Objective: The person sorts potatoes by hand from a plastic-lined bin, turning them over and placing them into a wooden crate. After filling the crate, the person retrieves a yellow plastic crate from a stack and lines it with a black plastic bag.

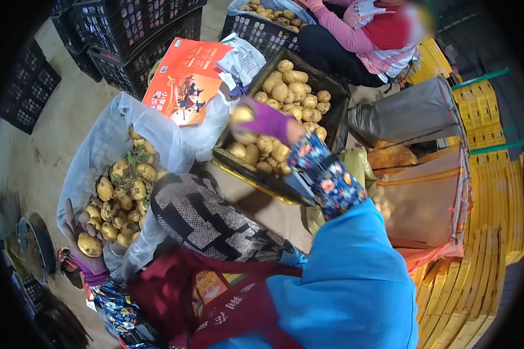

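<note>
My right hand (272,123), in a purple glove, reaches over a black crate (332,129) of clean yellow potatoes (295,93). Its fingers grip a potato (241,114), smeared by motion, above the crate's left side. At the lower left, my left hand (92,264), gloved in purple with darkened fingers, is closed around another potato (89,245). It rests at the edge of a container lined with pale plastic (87,154). Inside that liner lie several dirtier potatoes (122,198) with green stems (137,160) among them.
An orange printed sheet (183,81) and a crumpled grey-white bag (244,58) lie between the containers. Black crates (128,29) are stacked at upper left. Across from me sits a person (355,35) beside another potato crate (259,35). Mesh sacks (419,203) and yellow crates (466,279) stand right.
</note>
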A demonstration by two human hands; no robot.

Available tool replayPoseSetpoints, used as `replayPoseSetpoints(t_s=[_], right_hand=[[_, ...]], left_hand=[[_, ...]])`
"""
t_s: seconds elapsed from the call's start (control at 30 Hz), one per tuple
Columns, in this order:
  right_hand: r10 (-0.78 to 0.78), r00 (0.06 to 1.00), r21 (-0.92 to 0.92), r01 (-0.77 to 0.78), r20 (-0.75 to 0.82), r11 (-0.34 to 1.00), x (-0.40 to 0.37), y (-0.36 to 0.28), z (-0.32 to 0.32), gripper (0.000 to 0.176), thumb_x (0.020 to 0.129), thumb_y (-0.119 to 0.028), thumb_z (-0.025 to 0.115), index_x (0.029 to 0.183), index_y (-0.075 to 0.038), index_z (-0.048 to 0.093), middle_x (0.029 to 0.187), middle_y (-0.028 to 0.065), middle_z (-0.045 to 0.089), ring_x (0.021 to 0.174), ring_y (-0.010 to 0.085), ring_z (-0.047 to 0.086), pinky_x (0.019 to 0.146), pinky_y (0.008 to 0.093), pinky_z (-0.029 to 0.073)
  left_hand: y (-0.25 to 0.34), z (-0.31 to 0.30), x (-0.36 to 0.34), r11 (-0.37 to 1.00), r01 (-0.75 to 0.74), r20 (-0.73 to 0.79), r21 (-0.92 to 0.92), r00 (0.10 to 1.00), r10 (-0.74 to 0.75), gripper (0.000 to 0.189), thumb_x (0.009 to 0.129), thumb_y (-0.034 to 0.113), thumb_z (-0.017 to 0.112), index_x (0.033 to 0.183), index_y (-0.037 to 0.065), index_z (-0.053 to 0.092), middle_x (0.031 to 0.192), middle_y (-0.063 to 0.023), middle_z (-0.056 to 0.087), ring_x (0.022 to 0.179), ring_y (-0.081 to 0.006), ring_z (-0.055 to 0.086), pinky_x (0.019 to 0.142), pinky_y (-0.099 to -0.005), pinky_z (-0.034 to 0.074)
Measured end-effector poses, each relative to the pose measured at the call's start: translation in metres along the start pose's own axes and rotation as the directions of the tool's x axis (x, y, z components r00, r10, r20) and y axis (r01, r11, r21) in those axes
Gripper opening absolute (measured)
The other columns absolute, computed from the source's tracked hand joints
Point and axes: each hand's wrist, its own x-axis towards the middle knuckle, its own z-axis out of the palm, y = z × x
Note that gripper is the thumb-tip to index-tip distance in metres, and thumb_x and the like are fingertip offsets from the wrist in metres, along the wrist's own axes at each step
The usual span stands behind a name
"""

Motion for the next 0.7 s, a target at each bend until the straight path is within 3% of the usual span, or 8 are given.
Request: replayPoseSetpoints(t_s=[0.13,0.23,0.4,0.43,0.5,0.53,0.57,0.7], right_hand=[[0.495,0.822,-0.564,-0.559,-0.281,0.608,-0.103,0.062,0.011,0.064,0.070,-0.045,0.070,0.124,-0.015,0.054,0.114,0.0203,0.062,0.106,0.0369,0.060,0.089,0.0445,0.048],[0.471,0.863,-0.710,-0.447,-0.183,0.544,-0.134,0.129,0.033,0.056,0.079,-0.039,0.066,0.130,-0.021,0.052,0.116,0.0191,0.061,0.106,0.0382,0.058,0.091,0.0451,0.046],[0.544,0.816,-0.039,-0.548,0.197,0.836,-0.124,0.236,0.002,0.050,0.083,-0.038,0.061,0.129,-0.019,0.054,0.119,0.0194,0.060,0.110,0.0383,0.057,0.094,0.0437,0.045],[0.401,0.915,-0.561,-0.306,0.051,0.769,-0.105,0.187,-0.007,0.046,0.085,-0.035,0.060,0.127,-0.016,0.055,0.119,0.0190,0.061,0.110,0.0368,0.057,0.095,0.0422,0.045],[0.371,0.876,-0.647,-0.480,-0.309,0.593,-0.049,0.105,-0.012,0.040,0.087,-0.032,0.059,0.121,-0.011,0.060,0.113,0.0177,0.064,0.106,0.0347,0.060,0.095,0.0423,0.045],[0.144,0.939,-0.522,-0.297,-0.314,0.799,-0.023,0.110,-0.027,0.035,0.090,-0.029,0.058,0.119,-0.010,0.061,0.111,0.0169,0.064,0.105,0.0326,0.061,0.093,0.0405,0.046],[-0.125,0.955,-0.518,-0.035,-0.270,0.854,0.004,0.042,-0.009,0.030,0.092,-0.020,0.056,0.117,-0.005,0.061,0.110,0.0136,0.065,0.103,0.0259,0.061,0.092,0.0351,0.046],[-0.027,0.966,-0.304,0.107,0.256,0.947,0.100,-0.131,0.086,0.029,0.094,-0.016,0.053,0.117,0.000,0.060,0.111,0.0097,0.063,0.105,0.0175,0.058,0.092,0.0292,0.044]], left_hand=[[-0.001,0.012,0.002,0.999,0.032,-0.021,-0.022,0.999,-0.032,0.067,0.098,0.047,0.041,0.149,0.007,0.021,0.099,-0.0041,0.058,0.061,-0.0066,0.047,0.051,-0.0200,0.043],[0.000,0.019,0.004,1.000,0.025,-0.100,-0.006,0.995,-0.026,0.066,0.099,0.047,0.041,0.148,0.006,0.023,0.097,-0.0038,0.057,0.060,-0.0063,0.046,0.051,-0.0201,0.043],[0.013,0.025,0.000,1.000,0.001,-0.167,-0.007,0.986,-0.003,0.068,0.099,0.049,0.037,0.148,0.005,0.023,0.076,0.0002,0.048,0.058,-0.0065,0.042,0.048,-0.0201,0.037],[0.016,0.024,0.000,0.999,0.001,-0.197,-0.048,0.980,-0.010,0.068,0.098,0.049,0.038,0.148,0.004,0.023,0.076,0.0009,0.048,0.058,-0.0066,0.042,0.049,-0.0204,0.035],[0.024,0.022,-0.002,0.991,0.003,-0.282,-0.136,0.958,-0.042,0.066,0.098,0.048,0.040,0.145,0.004,0.029,0.074,0.0012,0.047,0.058,-0.0069,0.041,0.049,-0.0215,0.034],[0.025,0.013,-0.002,0.971,0.018,-0.306,-0.238,0.947,-0.093,0.063,0.098,0.047,0.041,0.143,0.004,0.032,0.078,-0.0005,0.051,0.060,-0.0082,0.045,0.050,-0.0221,0.037],[0.022,0.002,-0.003,0.939,0.029,-0.316,-0.344,0.938,-0.144,0.060,0.098,0.046,0.043,0.141,0.005,0.036,0.081,-0.0021,0.055,0.061,-0.0095,0.048,0.051,-0.0227,0.039],[0.018,-0.016,-0.004,0.852,0.020,-0.360,-0.524,0.901,-0.242,0.052,0.096,0.040,0.049,0.134,0.005,0.044,0.104,-0.0117,0.063,0.083,-0.0187,0.062,0.063,-0.0287,0.052]])
